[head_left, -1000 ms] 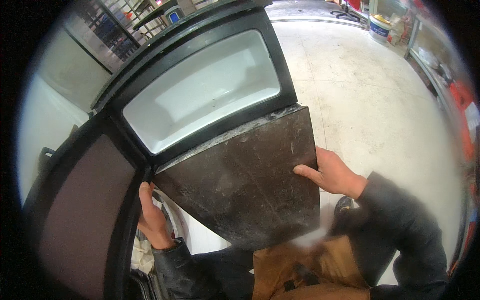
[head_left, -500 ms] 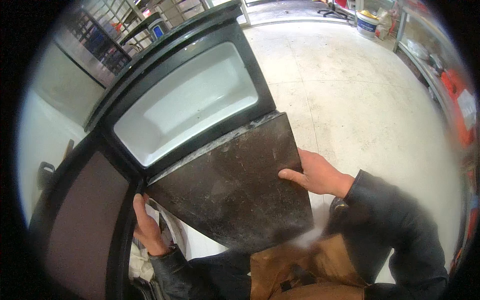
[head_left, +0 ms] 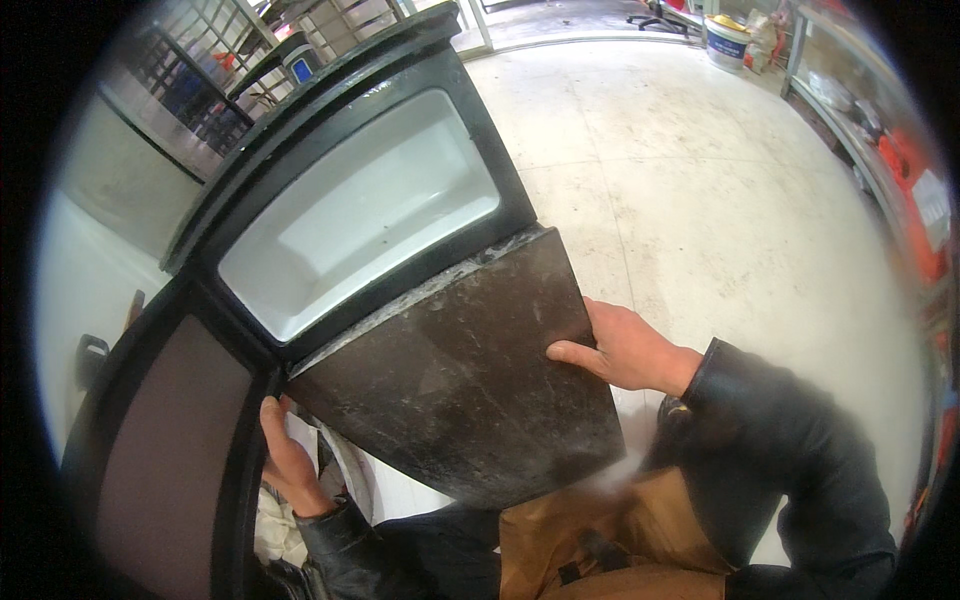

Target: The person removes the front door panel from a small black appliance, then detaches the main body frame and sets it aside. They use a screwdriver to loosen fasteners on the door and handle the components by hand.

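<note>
A dark brown stone-like slab (head_left: 455,380) with a dusty, scuffed face is tilted in front of me. Its upper edge lies along a black frame (head_left: 515,185) around a white sink basin (head_left: 360,210). My right hand (head_left: 635,350) grips the slab's right edge, thumb on the face and fingers out of sight behind. At the slab's left corner is my left hand (head_left: 290,460), closed at the edge with its fingertips partly hidden. That corner meets a second black frame (head_left: 240,440) holding a brownish panel (head_left: 170,420).
A pale tiled floor (head_left: 700,210) spreads to the right, with a white-and-blue bucket (head_left: 727,42) at the far end. Metal shelving (head_left: 850,130) with red items lines the right side. A dark rack (head_left: 200,70) stands far left. A brown apron (head_left: 620,530) covers my lap.
The slab, sink unit and frames appear slightly further left and lower in view. Both hands keep their places on the slab's edges.
</note>
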The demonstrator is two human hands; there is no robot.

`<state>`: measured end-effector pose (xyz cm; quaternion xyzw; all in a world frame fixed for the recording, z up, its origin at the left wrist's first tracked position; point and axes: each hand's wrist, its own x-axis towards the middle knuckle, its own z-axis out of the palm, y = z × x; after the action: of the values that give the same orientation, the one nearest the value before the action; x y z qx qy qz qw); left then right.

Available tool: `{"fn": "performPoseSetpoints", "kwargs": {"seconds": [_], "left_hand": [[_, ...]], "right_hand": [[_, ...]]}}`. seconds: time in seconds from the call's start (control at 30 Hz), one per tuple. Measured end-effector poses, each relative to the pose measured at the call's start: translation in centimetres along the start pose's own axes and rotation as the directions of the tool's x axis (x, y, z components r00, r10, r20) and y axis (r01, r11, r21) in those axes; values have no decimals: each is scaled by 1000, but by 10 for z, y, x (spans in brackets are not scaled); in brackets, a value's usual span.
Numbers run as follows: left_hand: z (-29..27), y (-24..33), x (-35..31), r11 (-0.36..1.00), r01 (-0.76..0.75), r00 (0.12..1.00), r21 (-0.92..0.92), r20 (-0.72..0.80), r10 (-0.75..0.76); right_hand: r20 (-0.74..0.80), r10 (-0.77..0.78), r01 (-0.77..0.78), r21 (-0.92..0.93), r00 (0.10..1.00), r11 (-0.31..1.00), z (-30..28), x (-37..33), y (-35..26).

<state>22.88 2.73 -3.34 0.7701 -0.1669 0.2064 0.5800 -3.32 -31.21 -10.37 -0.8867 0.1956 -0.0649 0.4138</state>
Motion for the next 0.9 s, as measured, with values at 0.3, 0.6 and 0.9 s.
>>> {"fn": "performPoseSetpoints", "kwargs": {"seconds": [0.3,0.6,0.9], "left_hand": [[-6,-15,2,999,43,999,27,-10,-42],[-9,-13,3,994,58,998,91,13,-59],[-3,-4,-1,997,-16,999,73,31,14]], "right_hand": [[2,12,-12,-15,1000,1000,-3,0,-3],[-7,-9,9,-13,1000,1000,-4,-1,-3],[2,-22,22,28,1000,999,-1,-1,-2]]}}
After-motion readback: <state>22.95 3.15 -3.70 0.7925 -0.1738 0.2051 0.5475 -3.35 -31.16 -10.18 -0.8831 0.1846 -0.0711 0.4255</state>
